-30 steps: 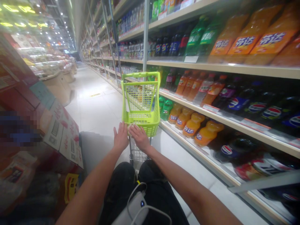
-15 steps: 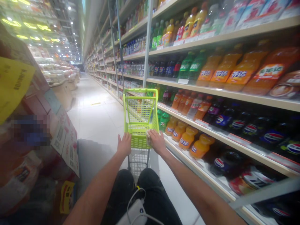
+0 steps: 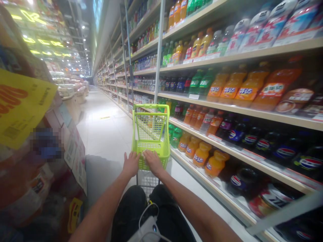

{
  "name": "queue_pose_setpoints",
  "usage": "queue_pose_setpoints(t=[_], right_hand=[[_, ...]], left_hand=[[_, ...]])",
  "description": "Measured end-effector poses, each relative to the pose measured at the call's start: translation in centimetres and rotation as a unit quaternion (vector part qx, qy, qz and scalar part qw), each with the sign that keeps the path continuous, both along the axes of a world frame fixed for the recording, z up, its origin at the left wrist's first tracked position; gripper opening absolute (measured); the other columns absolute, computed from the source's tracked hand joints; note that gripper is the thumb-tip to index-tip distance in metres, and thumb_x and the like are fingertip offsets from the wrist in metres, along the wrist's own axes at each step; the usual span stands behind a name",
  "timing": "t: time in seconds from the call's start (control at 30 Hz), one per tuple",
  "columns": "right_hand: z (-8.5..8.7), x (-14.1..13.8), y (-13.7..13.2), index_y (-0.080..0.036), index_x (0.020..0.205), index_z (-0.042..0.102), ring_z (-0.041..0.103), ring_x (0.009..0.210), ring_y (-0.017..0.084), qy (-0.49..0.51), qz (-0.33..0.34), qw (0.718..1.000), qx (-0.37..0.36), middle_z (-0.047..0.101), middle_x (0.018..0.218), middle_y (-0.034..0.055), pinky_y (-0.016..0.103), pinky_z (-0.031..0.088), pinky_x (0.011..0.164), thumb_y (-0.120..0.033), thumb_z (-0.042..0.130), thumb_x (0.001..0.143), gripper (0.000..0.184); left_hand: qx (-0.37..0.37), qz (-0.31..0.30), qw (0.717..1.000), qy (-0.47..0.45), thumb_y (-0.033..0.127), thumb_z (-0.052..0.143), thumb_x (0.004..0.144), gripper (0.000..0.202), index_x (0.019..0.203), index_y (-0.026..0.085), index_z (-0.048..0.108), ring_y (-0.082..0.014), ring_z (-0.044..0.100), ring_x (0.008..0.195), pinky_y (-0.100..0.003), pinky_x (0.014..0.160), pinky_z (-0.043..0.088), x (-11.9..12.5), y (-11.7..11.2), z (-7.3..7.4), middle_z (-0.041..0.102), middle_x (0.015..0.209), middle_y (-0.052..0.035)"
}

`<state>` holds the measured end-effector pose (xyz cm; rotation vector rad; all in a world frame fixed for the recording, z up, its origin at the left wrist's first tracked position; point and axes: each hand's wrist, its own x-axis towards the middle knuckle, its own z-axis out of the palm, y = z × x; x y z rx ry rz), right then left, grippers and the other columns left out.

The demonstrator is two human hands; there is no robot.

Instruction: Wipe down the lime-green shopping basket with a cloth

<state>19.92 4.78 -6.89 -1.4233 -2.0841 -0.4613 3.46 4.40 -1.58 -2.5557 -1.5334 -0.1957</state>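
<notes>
A lime-green wire shopping cart [image 3: 150,134] stands ahead of me on a low metal frame, with its basket's near rim under both hands. My left hand [image 3: 131,164] lies over the rim's left corner, fingers spread. My right hand [image 3: 153,163] curls over the middle of the near rim, beside the left. A small pale item [image 3: 144,154] shows under its fingertips, too small to name. The basket's inside shows only wire mesh, and goods on the shelf behind show through it.
Shelves of orange soda bottles [image 3: 217,161] and Pepsi bottles [image 3: 252,141] run along the right. A tiled aisle floor [image 3: 106,134] stretches ahead. Cardboard displays [image 3: 77,158] and a yellow sign [image 3: 22,107] stand at left. A white power bank [image 3: 148,230] lies on my dark trousers.
The view has tilted upward, so the cart sits lower in the picture and more upper shelves and the yellow sign show. My right hand has shifted left along the rim, nearer my left hand.
</notes>
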Motion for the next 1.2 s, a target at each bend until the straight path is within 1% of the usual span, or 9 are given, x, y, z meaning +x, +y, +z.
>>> queue_pose_setpoints(t=[0.2, 0.4, 0.6, 0.7, 0.8, 0.87, 1.03, 1.13, 1.2], right_hand=[[-0.4, 4.3, -0.9, -0.016, 0.123, 0.05, 0.045, 0.121, 0.023, 0.008, -0.043, 0.999, 0.0, 0.052, 0.127, 0.013, 0.047, 0.034, 0.098, -0.005, 0.038, 0.082, 0.044], [-0.2, 6.9, -0.9, -0.015, 0.121, 0.052, 0.041, 0.124, 0.026, 0.011, -0.043, 0.998, -0.045, 0.052, 0.128, 0.0134, 0.051, 0.034, 0.097, -0.001, 0.037, 0.076, 0.049], [-0.3, 9.1, -0.9, -0.016, 0.119, 0.053, 0.042, 0.123, 0.027, 0.028, -0.037, 0.997, -0.066, 0.053, 0.127, 0.0108, 0.052, 0.035, 0.096, -0.004, 0.037, 0.074, 0.049], [-0.2, 8.5, -0.9, -0.014, 0.119, 0.054, 0.044, 0.121, 0.028, 0.054, -0.04, 0.995, -0.078, 0.053, 0.126, 0.0129, 0.052, 0.036, 0.094, -0.008, 0.038, 0.074, 0.048], [0.3, 6.0, -0.8, -0.013, 0.117, 0.055, 0.046, 0.119, 0.026, 0.067, 0.018, 0.993, -0.093, 0.054, 0.124, 0.0134, 0.047, 0.038, 0.094, -0.01, 0.039, 0.073, 0.047], [0.6, 4.0, -0.9, -0.012, 0.115, 0.056, 0.048, 0.116, 0.024, 0.077, 0.045, 0.992, -0.095, 0.056, 0.122, 0.0133, 0.045, 0.037, 0.094, -0.01, 0.038, 0.073, 0.045], [0.8, 1.7, -1.1, -0.015, 0.109, 0.059, 0.053, 0.106, 0.023, 0.106, 0.037, 0.991, -0.074, 0.062, 0.111, 0.0119, 0.043, 0.036, 0.092, -0.011, 0.038, 0.074, 0.041], [0.5, 2.5, -1.1, -0.016, 0.106, 0.059, 0.055, 0.101, 0.023, 0.11, 0.058, 0.991, -0.055, 0.064, 0.106, 0.0103, 0.041, 0.039, 0.089, -0.013, 0.038, 0.073, 0.039], [0.3, 3.1, -1.1, -0.015, 0.105, 0.059, 0.056, 0.099, 0.023, 0.11, 0.064, 0.991, -0.038, 0.064, 0.105, 0.0107, 0.04, 0.04, 0.087, -0.015, 0.038, 0.073, 0.039]], left_hand=[[-0.028, -0.011, 0.999, -0.014, 0.013, 0.035, 0.078, 0.052, 0.129, 0.016, 0.038, -0.0258, 0.027, 0.13, -0.059, 0.105, 0.013, -0.1, 1.0, 1.0, 0.041, 0.137, -0.0106], [-0.031, 0.001, 0.999, -0.039, 0.014, 0.037, 0.076, 0.043, 0.118, 0.014, 0.048, -0.0273, 0.037, 0.121, -0.055, 0.105, 0.016, 2.4, -0.3, 1.2, 0.053, 0.121, -0.013], [-0.039, -0.012, 0.998, -0.037, 0.017, 0.044, 0.076, 0.05, 0.125, 0.013, 0.042, -0.0294, 0.03, 0.126, -0.057, 0.106, 0.012, 3.7, -1.5, 1.1, 0.049, 0.124, -0.0147], [-0.044, -0.022, 0.998, -0.046, 0.023, 0.051, 0.079, 0.045, 0.123, 0.016, 0.045, -0.0297, 0.034, 0.124, -0.057, 0.103, 0.022, 4.1, -2.0, 1.0, 0.049, 0.123, -0.0141], [-0.038, -0.038, 0.996, -0.076, 0.034, 0.051, 0.084, 0.034, 0.114, 0.018, 0.051, -0.0207, 0.052, 0.105, -0.044, 0.089, 0.044, 4.0, -2.6, 1.1, 0.053, 0.118, -0.0091], [-0.032, -0.038, 0.995, -0.087, 0.036, 0.049, 0.085, 0.032, 0.112, 0.019, 0.052, -0.0164, 0.055, 0.096, -0.038, 0.082, 0.049, 3.5, -2.8, 1.3, 0.054, 0.116, -0.0072], [0.006, 0.014, 0.994, -0.113, 0.036, 0.049, 0.085, 0.031, 0.111, 0.02, 0.052, -0.0161, 0.055, 0.097, -0.038, 0.082, 0.048, -0.3, -1.8, 2.6, 0.054, 0.116, -0.0067], [0.047, 0.084, 0.986, -0.138, 0.036, 0.05, 0.084, 0.034, 0.114, 0.018, 0.051, -0.0178, 0.055, 0.098, -0.04, 0.083, 0.048, -6.0, 0.1, 4.4, 0.054, 0.116, -0.0072], [0.089, 0.169, 0.968, -0.163, 0.026, 0.048, 0.084, 0.043, 0.126, 0.015, 0.041, -0.0242, 0.049, 0.112, -0.045, 0.094, 0.041, -11.2, 1.5, 5.9, 0.049, 0.124, -0.0149]])
